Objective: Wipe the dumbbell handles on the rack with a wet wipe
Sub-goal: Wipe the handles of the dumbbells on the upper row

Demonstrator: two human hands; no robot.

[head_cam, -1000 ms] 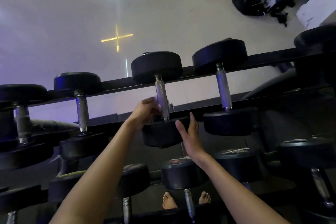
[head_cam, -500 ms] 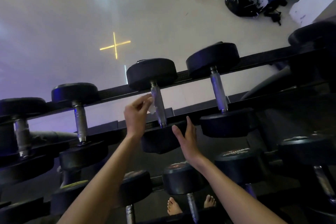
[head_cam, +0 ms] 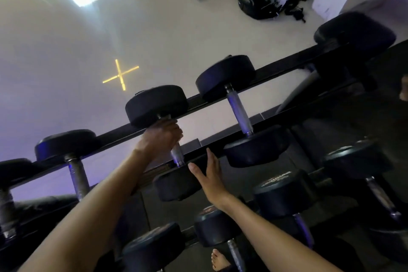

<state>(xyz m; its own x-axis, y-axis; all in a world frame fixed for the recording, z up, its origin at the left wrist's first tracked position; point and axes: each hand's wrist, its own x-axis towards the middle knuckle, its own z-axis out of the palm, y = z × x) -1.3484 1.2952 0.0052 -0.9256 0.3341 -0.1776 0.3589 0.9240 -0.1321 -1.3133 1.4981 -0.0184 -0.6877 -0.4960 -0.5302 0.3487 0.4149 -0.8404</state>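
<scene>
Pale lettering is printed on a lower-tier dumbbell head (head_cam: 277,180), too blurred to read. On the top tier of the rack (head_cam: 194,100), the left hand (head_cam: 162,137) curls its fingers round the dumbbell handle (head_cam: 177,155), high up, just under the far head (head_cam: 154,105). The right hand (head_cam: 208,174) lies flat, fingers straight, against the near head (head_cam: 174,185). The wet wipe cannot be made out under the motion-blurred left fingers. Floor shows between this handle and the neighbouring handle (head_cam: 238,110), well apart. A bare foot (head_cam: 218,259) is cut off at the bottom edge.
</scene>
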